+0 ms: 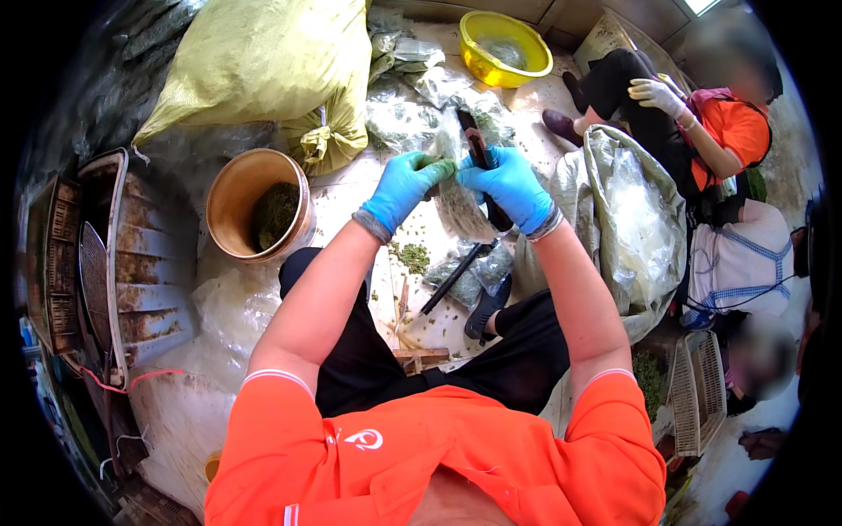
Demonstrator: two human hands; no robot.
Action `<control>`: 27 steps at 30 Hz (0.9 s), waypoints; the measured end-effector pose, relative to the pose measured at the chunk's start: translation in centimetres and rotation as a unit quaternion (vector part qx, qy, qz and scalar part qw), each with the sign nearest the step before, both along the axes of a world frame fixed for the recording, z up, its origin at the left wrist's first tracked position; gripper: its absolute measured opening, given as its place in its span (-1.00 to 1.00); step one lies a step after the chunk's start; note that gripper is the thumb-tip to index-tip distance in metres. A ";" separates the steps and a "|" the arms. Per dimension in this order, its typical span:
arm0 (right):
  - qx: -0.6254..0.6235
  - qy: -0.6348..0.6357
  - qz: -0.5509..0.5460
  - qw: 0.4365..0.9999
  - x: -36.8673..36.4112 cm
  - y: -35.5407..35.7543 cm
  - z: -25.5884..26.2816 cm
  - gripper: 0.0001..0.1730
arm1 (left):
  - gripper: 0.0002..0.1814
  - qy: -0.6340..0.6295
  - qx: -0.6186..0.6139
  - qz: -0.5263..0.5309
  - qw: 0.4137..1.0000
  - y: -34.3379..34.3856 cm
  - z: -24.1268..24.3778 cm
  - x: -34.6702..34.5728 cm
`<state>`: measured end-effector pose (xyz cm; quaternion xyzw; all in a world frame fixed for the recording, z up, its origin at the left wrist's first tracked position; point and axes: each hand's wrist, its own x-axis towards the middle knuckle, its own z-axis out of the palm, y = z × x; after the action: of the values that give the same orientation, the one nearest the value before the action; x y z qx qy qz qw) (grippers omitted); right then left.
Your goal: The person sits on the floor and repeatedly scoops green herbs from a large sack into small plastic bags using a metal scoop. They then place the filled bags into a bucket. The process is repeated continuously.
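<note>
My left hand, in a blue glove with green-stained fingertips, pinches the edge of a clear plastic bag. My right hand, also gloved in blue, grips a long dark bar-like tool beside the bag; its fingers are at the bag too. The tool's exact kind cannot be told. Below the hands, a dark rod lies across filled plastic bags on the floor. Loose green bits lie to their left. More filled clear bags are heaped beyond my hands.
A bucket with green matter and a large yellow sack stand left. A yellow basin is ahead. An open woven sack of clear plastic stands right, with two people beyond it. Crates lie lower right.
</note>
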<state>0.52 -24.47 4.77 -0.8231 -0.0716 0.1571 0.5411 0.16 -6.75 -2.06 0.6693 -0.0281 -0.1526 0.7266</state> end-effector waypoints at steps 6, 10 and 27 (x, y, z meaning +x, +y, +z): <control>0.115 0.054 -0.080 0.989 -1.0 0.6 -0.2 -0.90 | -0.80 0.054 -0.007 -0.071 0.996 0.9 -0.1 0.5; 0.230 0.041 -0.180 0.956 0.2 -2.8 -1.5 -0.88 | -0.76 -0.141 0.244 0.015 0.959 1.6 -1.4 0.9; 0.275 -0.015 -0.045 0.960 2.7 5.0 5.5 -0.79 | -0.58 -0.107 0.094 0.125 0.982 8.1 -2.1 2.5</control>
<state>3.19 -19.51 10.27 -0.6473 -0.0829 0.0944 0.7518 2.70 1.31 -4.17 0.7456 -0.0074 0.0097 0.6663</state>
